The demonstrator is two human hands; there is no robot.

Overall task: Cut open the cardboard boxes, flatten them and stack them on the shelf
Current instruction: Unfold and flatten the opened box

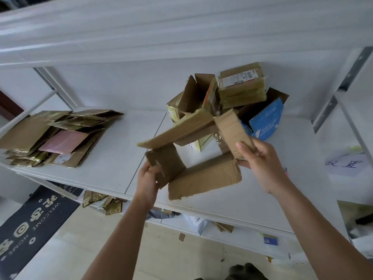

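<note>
2 hands, left (148, 176) and right (260, 158), grip 1 opened box (203, 176) above 1 shelf (113, 158).

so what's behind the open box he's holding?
Behind the open box: a heap of uncut boxes, including a blue one and a taped one on top. The heap's base is hidden.

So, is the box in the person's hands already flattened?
No: the box is open as a hollow frame between the left hand and right hand.
</note>
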